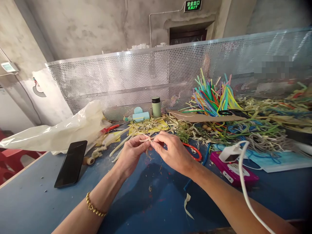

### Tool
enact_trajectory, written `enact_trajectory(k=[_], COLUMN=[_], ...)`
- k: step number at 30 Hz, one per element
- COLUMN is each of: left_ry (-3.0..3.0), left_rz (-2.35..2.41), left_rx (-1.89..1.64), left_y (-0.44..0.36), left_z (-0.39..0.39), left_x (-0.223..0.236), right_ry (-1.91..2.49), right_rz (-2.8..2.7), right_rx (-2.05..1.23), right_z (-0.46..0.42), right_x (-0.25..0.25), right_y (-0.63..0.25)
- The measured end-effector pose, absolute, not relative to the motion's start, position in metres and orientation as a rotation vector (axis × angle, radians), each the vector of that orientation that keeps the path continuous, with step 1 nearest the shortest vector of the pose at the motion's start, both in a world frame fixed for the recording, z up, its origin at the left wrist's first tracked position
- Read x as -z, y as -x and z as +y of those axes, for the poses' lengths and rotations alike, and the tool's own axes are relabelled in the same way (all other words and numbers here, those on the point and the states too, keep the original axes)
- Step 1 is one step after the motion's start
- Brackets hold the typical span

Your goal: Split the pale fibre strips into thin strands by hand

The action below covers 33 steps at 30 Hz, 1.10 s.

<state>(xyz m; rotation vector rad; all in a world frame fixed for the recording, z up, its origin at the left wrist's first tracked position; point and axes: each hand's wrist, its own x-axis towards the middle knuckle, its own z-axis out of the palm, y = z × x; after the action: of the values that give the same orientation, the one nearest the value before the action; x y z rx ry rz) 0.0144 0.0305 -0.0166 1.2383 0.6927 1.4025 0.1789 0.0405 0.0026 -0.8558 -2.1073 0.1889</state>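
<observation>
My left hand and my right hand meet above the blue table, fingertips pinched together on a thin pale straw strip. Both hands are closed on it. A gold bead bracelet circles my left wrist. Small straw scraps lie on the table under the hands. Longer pale strips lie just left of my left hand.
A black phone lies at the left beside a crumpled plastic bag. A magenta power bank with a white charger and cable sits at the right. Coloured strips, tangled straw, a green bottle and a perforated metal screen stand behind.
</observation>
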Motion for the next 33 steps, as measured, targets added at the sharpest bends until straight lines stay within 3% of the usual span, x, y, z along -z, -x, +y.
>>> enact_trajectory(k=[5, 13, 23, 28, 33], left_ry=[-1.32, -1.41, -1.418, -1.373, -1.287], left_rz=[0.709, 0.759, 0.933, 0.985, 0.938], left_rx=[-1.43, -1.468, -1.673, -1.728, -1.699], left_y=[-0.012, -0.013, -0.02, -0.024, -0.021], left_z=[0.031, 0.029, 0.024, 0.021, 0.024], left_x=[0.02, 0.018, 0.015, 0.018, 0.017], right_ry=[0.863, 0.813, 0.474, 0.478, 0.503], right_rz=[-2.123, -1.816, -1.31, -1.325, -1.58], right_rx=[-0.348, -1.143, -1.79, -1.856, -1.544], right_z=[0.037, 0.036, 0.032, 0.028, 0.025], right_x=[-0.006, -0.012, -0.003, 0.002, -0.008], right_y=[-0.18, -0.18, -0.17, -0.165, -0.173])
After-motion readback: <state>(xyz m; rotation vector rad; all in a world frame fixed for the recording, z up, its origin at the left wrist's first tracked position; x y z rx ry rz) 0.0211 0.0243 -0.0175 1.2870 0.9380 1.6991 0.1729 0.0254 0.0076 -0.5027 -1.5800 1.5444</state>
